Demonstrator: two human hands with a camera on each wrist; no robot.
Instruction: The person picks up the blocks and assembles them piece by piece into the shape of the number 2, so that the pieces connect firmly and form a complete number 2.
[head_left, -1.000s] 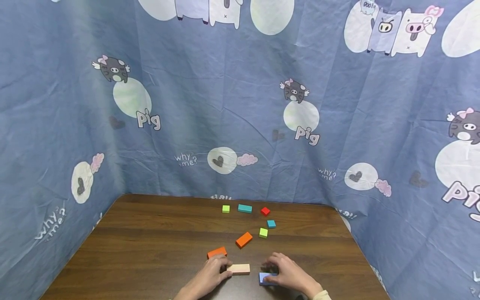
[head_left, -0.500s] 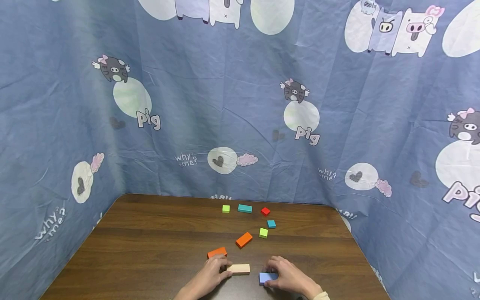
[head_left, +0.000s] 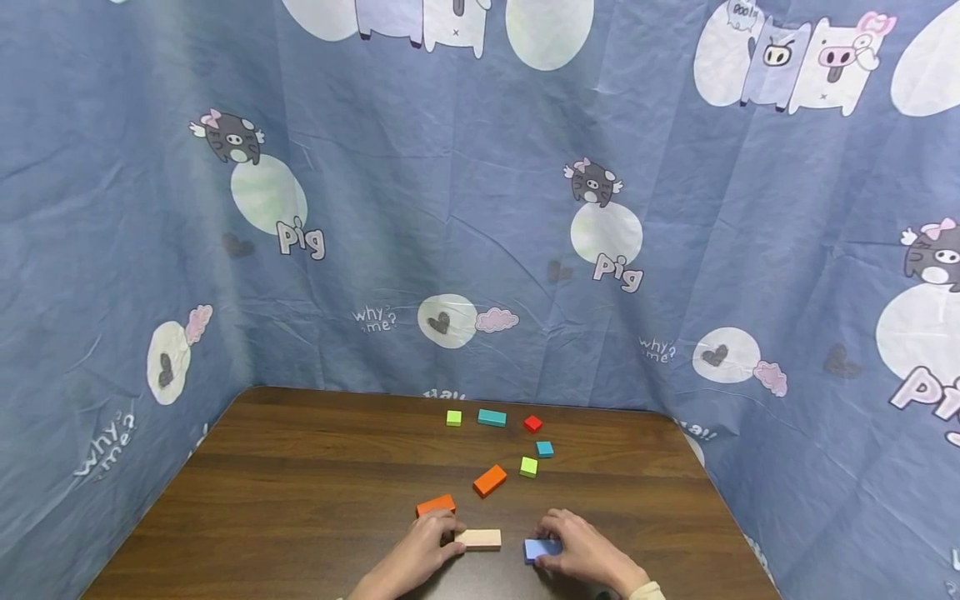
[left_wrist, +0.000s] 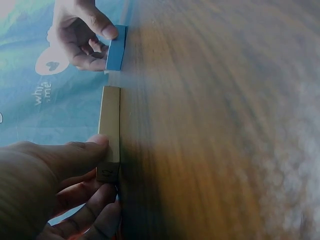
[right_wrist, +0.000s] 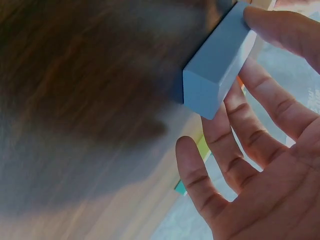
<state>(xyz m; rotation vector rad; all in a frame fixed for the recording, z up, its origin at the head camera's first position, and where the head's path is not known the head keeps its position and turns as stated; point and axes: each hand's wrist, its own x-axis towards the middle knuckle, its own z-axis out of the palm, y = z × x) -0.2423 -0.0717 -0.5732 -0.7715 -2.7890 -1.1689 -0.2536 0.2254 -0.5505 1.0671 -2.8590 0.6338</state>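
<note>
head view | left hand (head_left: 422, 546): bare, near six o'clock | right hand (head_left: 581, 546): bare, pale cream sleeve (head_left: 647, 591) at its five o'clock, small dark item (head_left: 603, 595) beside, unclear

The right hand (head_left: 581, 545), gripping the blue block (head_left: 538, 547), has moved it slightly away from the person and rightward; whether the block has also been lifted cannot be told. The gap between it and the pale wooden block (head_left: 482, 538) at the left hand (head_left: 422, 543) is now a little wider. The right thumb (head_left: 548, 562), one second earlier laid over the block's top, now lies at its near edge, and the right-hand fingers, previously higher, have come down at the far side. The head view has turned very slightly left.
</note>
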